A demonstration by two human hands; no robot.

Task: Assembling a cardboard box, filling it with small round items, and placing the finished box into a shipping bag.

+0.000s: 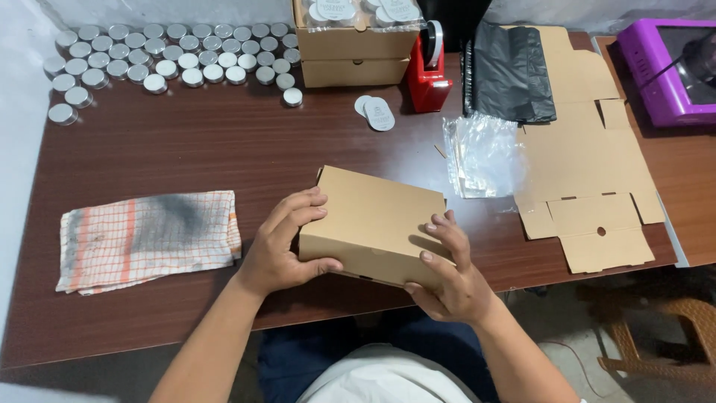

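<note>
Both hands are on the cardboard box [373, 224], which sits tilted at the near edge of the worktop [194, 149]. My left hand [287, 242] is half closed around its left end, fingers spread over the lid and thumb pressed against the front wall. My right hand [451, 272] cups the near right corner, fingers curled over the top edge. As I judge it, the box is folded up and I am pressing it shut; seating the lid would call for even pressure along the front edge while the left hand steadies the body.

Farther out lie a checked cloth [149, 239] to the left, flat box blanks [589, 186] and a clear plastic bag [481, 153] to the right, a red tape dispenser [427, 71] and rows of round tins [171, 56] at the back.

Whether anything is inside the box I cannot tell, and its underside and far wall are hidden. A purple device [667, 67] is cut off at the frame's right.
</note>
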